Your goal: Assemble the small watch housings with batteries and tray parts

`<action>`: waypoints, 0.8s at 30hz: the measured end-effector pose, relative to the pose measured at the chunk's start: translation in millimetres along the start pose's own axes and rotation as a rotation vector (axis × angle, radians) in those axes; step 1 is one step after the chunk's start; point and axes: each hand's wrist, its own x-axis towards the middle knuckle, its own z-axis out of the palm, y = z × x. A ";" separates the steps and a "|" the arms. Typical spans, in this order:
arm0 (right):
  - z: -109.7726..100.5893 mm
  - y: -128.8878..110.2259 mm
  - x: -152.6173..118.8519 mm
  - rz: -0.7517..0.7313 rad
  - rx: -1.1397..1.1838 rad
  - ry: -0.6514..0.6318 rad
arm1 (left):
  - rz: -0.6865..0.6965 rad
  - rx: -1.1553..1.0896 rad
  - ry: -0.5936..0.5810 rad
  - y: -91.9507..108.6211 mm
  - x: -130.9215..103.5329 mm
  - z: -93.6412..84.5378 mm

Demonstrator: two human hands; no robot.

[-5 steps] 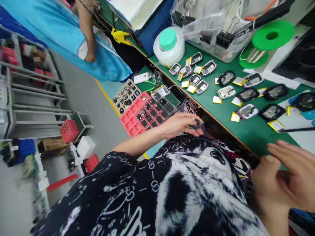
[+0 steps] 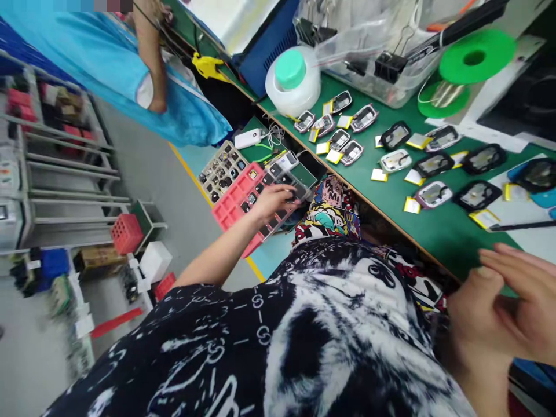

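My left hand point(image 2: 275, 201) reaches over the right part of the red tray point(image 2: 230, 211), thumb and fingers closed on a small dark square piece point(image 2: 292, 191) at the fingertips. Flat dark square pieces sit in the tray's clear part beneath it. At the right edge, over the green bench, is my right hand point(image 2: 506, 301), slightly blurred. Its fingers are bent but apart from the thumb, and I see nothing in them. Nearest to it on the bench lie an opened black watch case point(image 2: 478, 197) and a yellow-edged battery point(image 2: 484, 218).
Several opened watch cases with batteries lie on the green bench point(image 2: 460, 237). Behind them stand a white bottle with a green cap point(image 2: 293, 87), a clear plastic bin point(image 2: 399, 87) and a green wire spool point(image 2: 478, 58). A person in blue point(image 2: 174, 110) sits farther along.
My left hand has moved from above my lap, left and up, to over the tray with the dark piece. My right hand has barely moved.
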 end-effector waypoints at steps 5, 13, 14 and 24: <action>13.6 -4.5 -0.5 -0.166 0.059 0.130 | -0.028 0.203 0.290 -40.8 50.0 -68.0; 12.0 5.5 -5.1 -0.155 0.041 0.078 | -0.044 0.463 0.267 -70.1 66.3 -91.2; 11.6 5.5 -5.1 -0.154 0.039 0.068 | -0.039 0.499 0.254 -69.4 66.7 -91.6; 13.6 -2.9 -4.6 -0.112 0.045 0.083 | 0.192 0.946 0.257 -30.9 61.0 -81.6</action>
